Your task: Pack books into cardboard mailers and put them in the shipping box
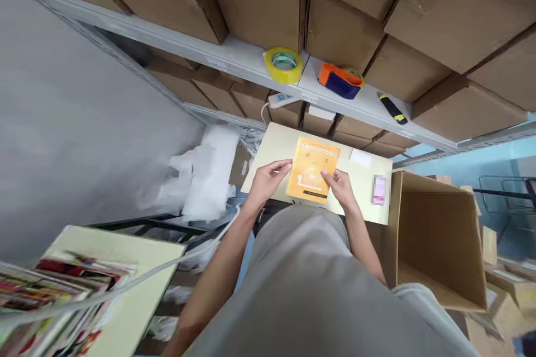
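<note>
A yellow-orange paperback book (313,150) with white concentric rings on its cover is held just above the pale tabletop (272,147), front side up. My right hand (341,186) grips its right edge, the thumb lying on the cover and the other fingers out of sight beneath. On the opposite side, my left hand (268,179) has thumb and forefinger closed together at the book's left edge. A white slip of paper (360,158) and a phone (379,190) with a blurred screen lie to the right of the book.
On the shelf ahead sit yellow tape (272,71), an orange-and-blue tape dispenser (341,82) and a box cutter (392,109). Cardboard boxes (259,2) line the shelving. An open carton (439,239) stands right. Books (50,301) and a pale cable (167,265) are at left.
</note>
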Available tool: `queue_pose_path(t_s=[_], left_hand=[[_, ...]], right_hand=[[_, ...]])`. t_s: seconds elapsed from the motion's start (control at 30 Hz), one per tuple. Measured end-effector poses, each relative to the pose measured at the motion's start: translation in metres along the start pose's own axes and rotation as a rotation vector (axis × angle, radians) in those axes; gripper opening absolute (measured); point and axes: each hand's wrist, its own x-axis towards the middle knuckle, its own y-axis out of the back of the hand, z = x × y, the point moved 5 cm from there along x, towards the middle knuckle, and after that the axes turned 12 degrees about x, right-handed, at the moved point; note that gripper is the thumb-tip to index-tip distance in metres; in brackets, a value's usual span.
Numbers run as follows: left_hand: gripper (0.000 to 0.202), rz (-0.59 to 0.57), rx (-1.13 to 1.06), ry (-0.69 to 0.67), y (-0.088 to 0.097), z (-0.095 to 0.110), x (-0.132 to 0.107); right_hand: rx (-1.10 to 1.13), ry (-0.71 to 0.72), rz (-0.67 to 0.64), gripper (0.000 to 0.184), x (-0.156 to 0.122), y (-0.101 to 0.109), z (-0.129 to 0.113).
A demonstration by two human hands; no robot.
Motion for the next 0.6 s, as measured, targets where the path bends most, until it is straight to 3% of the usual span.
queue_pose_path(t_s=[0.17, 0.27, 0.37, 0.43, 0.53, 0.6], left_hand=[[0.059, 0.060, 0.002, 0.048, -0.011, -0.007, 0.004], [0.043, 0.089, 0.008, 0.018, -0.022, 0.002, -0.002], [0.024, 0.108, 0.103, -0.147, -0.041, 0.027, -0.018], [0.013, 0.089, 0.199, -0.327, -0.060, 0.049, -0.033], [0.014, 0.094, 0.343, -0.557, -0.083, 0.073, -0.056], [0.015, 0.118, 0.395, -0.627, -0.087, 0.080, -0.063]], right_hand=[[-0.091, -0.014, 0.036, 0.068, 0.006, 0.008, 0.008], [-0.211, 0.006, 0.125, 0.067, 0.013, 0.016, 0.014], [-0.254, 0.048, 0.188, 0.064, 0.021, 0.018, 0.019], [-0.158, 0.053, 0.149, 0.061, 0.025, 0.011, 0.022], [0.056, 0.040, 0.039, 0.053, 0.026, -0.004, 0.024], [0.115, 0.040, 0.015, 0.050, 0.025, -0.008, 0.022]])
